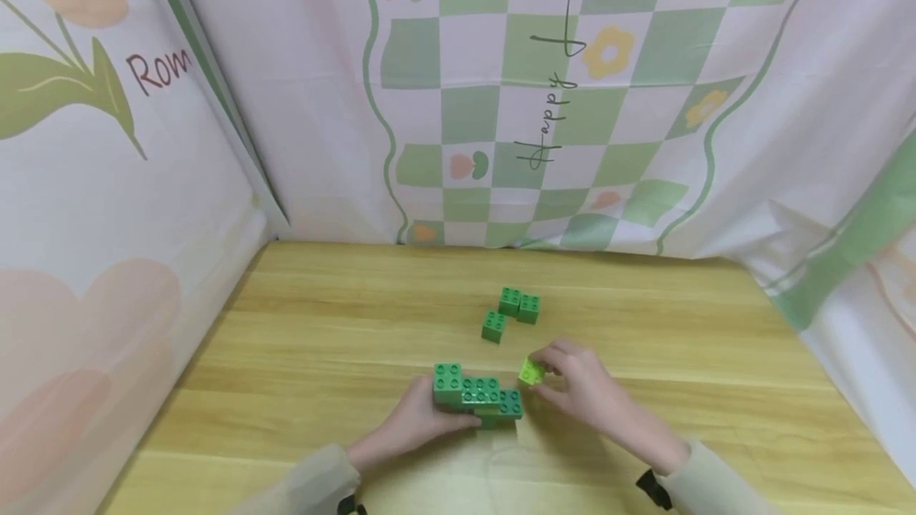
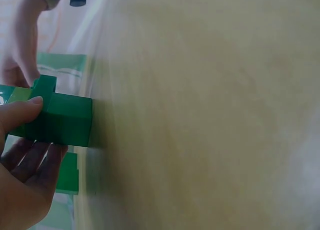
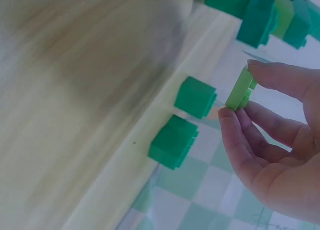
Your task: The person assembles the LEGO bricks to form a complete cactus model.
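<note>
My left hand [image 1: 418, 424] grips a stepped assembly of green building bricks [image 1: 481, 391] from its left side, thumb along the near face. In the left wrist view the assembly [image 2: 70, 120] shows a dark green block at one end and a lighter green layer by the thumb. To its right, my right hand [image 1: 590, 392] pinches a thin lime-green brick [image 1: 530, 372] between thumb and fingertips. The right wrist view shows this lime brick [image 3: 239, 89] edge-on, its studs toward the palm. A small gap separates it from the assembly in the head view.
Beyond the hands, three loose green bricks lie on the wooden table [image 1: 343, 324]: one at the back [image 1: 510, 300], one beside it [image 1: 529, 309] and one nearer [image 1: 493, 327]. A checked curtain [image 1: 529, 110] hangs along the table's far edge, with a printed cloth [image 1: 129, 221] at left.
</note>
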